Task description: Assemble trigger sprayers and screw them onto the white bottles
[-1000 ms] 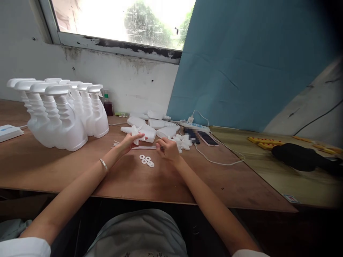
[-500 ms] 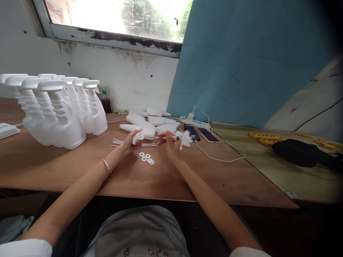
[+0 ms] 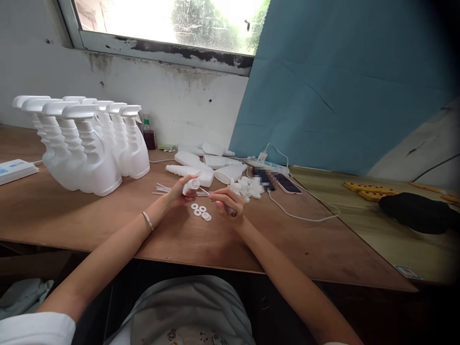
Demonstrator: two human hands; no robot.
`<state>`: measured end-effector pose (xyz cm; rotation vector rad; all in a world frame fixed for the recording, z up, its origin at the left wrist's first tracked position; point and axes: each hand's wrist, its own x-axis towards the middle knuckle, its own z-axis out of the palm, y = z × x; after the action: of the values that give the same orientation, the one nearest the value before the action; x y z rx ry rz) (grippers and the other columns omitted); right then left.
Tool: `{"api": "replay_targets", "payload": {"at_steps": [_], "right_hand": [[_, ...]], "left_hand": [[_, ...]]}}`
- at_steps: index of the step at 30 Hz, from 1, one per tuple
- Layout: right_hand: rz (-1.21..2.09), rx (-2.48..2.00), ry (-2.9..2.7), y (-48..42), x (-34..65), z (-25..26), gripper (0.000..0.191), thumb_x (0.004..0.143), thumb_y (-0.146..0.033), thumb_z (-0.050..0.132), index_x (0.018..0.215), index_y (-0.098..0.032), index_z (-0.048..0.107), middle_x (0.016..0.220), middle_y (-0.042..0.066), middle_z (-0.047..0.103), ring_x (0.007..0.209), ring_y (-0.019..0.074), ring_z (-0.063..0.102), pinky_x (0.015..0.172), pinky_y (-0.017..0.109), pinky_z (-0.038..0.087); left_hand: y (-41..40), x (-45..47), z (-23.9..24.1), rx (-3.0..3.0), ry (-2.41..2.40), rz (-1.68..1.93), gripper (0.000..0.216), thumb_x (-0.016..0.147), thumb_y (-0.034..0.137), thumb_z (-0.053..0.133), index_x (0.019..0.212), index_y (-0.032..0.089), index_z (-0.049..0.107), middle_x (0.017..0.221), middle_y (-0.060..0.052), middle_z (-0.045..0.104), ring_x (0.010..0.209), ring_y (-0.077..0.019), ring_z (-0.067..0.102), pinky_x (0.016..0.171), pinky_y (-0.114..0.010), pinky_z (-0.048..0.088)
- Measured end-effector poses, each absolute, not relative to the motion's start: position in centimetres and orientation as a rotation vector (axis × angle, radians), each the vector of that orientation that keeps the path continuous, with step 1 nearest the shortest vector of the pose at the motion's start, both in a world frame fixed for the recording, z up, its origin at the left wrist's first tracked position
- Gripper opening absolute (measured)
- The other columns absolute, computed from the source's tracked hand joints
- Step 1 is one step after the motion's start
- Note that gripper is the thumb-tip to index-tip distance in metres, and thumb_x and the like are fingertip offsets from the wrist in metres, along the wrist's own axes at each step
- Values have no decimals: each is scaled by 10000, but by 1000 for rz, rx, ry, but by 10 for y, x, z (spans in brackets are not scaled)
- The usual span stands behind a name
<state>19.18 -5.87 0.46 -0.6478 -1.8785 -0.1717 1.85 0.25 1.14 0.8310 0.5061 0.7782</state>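
Note:
My left hand (image 3: pixel 181 192) is closed round a small white spray head (image 3: pixel 190 184), held just above the wooden table (image 3: pixel 108 225). My right hand (image 3: pixel 227 201) pinches a thin screwdriver-like tool (image 3: pixel 219 201) whose tip points left toward the spray head's opening. Several white ring washers (image 3: pixel 201 211) lie on the table just below and between the hands. A bundle of thin white dip tubes (image 3: pixel 161 189) lies to the left of my left hand.
Several assembled white spray bottles (image 3: pixel 86 148) stand at the left. Loose bottles (image 3: pixel 201 165) and white spray heads (image 3: pixel 247 187) lie behind the hands. A phone (image 3: pixel 288 183), power strip and white cable (image 3: pixel 302 215) sit right of them. A black object (image 3: pixel 413 213) lies far right.
My right hand dropped from holding the tool level and high to lower, with the tip angled at the spray head. The left hand kept hold of the spray head. The camera shifted slightly.

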Motion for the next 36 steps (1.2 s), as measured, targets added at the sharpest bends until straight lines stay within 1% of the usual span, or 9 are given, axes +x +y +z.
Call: {"api": "replay_targets", "payload": {"at_steps": [3,6,12,16,19,22,30,33,36], "right_hand": [[-269,-629,-1928,-55,192,-1,252,856,-302,416,795,-216,644,734,33,647,647,107,600,551,218,455],[-265,-664,-1944,-53,190,-2,211,852,-283,438,831,-212,636,767,36,651,678,106,604,574,215,462],[-185,-755,-1957,-50,183,-1,132,812,-295,526,743,-202,589,808,42,680,719,111,634,629,218,497],[-102,-785,-1863,-47,177,-6,174,811,-300,514,667,-205,535,729,28,684,634,109,634,565,216,490],[-26,-834,-1773,-46,173,-9,209,796,-328,524,628,-207,494,691,21,676,554,107,605,505,222,470],[64,-913,-1674,-47,169,-10,245,779,-366,539,611,-201,468,629,10,648,502,104,566,462,223,443],[209,-1058,-1517,-52,168,-4,344,777,-417,534,560,-202,378,471,-44,484,446,85,474,460,218,384],[224,-1079,-1500,-50,168,-7,347,784,-427,514,558,-205,371,464,-51,462,432,77,438,456,215,371],[148,-1073,-1555,-46,169,-12,347,802,-422,480,550,-206,376,465,-51,447,424,72,408,455,212,358]], "left_hand": [[4,18,11,833,499,764,339,720,331,552,467,153,412,346,36,308,309,-42,273,309,-158,185],[4,18,11,827,487,750,331,725,317,537,465,151,419,347,35,302,308,-42,260,307,-157,176],[4,19,7,829,440,592,308,721,326,542,493,136,460,329,35,292,299,-37,231,310,-154,151],[1,21,5,843,433,476,332,707,352,553,476,130,462,324,35,270,301,-36,219,309,-158,155],[1,22,3,862,433,466,367,714,356,533,436,138,434,323,29,256,303,-43,223,307,-168,165],[0,24,2,848,444,471,347,727,336,519,453,132,454,328,23,275,308,-43,221,306,-160,144],[-8,35,-2,695,400,504,292,748,345,515,552,130,486,376,35,317,317,-36,229,307,-140,168],[-9,36,-2,685,406,505,277,754,324,502,558,129,480,373,34,319,312,-36,233,300,-135,163],[-10,37,-2,650,441,520,280,755,323,505,556,130,471,370,36,317,306,-34,241,295,-130,162]]}}
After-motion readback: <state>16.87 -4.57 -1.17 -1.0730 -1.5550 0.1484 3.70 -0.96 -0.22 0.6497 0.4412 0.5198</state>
